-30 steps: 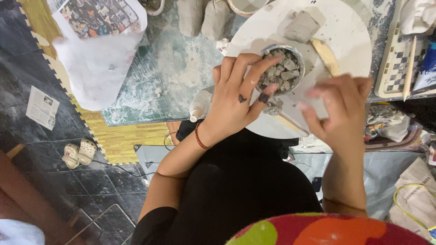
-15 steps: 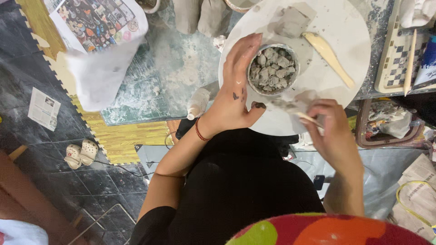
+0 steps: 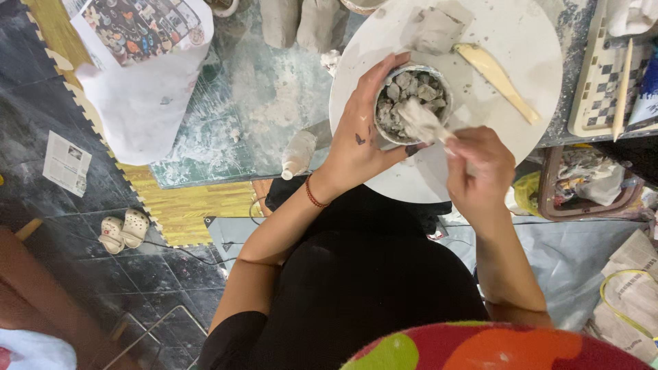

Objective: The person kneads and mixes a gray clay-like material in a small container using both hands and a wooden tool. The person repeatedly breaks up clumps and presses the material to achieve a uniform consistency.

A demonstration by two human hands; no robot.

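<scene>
From where I sit, landmark is the round white board (image 3: pixel 521 41): left of it a paper sheet (image 3: pixel 144 89) on the mat, then a small white bottle (image 3: pixel 299 152) near its lower left edge. Left hand (image 3: pixel 356 133) is wrapped around the small bowl of grey clay chunks (image 3: pixel 410 103) at the board's centre, fingers closed on its wall. Right hand (image 3: pixel 480 168), at the board's lower edge, pinches a flat tool (image 3: pixel 421 120) with its tip in the bowl. Best to keep the bowl braced and press the tool down evenly. Versus half a second ago: the right hand has moved up from the board's rim and the tool now sits in the clay. Wooden spatula (image 3: pixel 497 72) lies right of the bowl
</scene>
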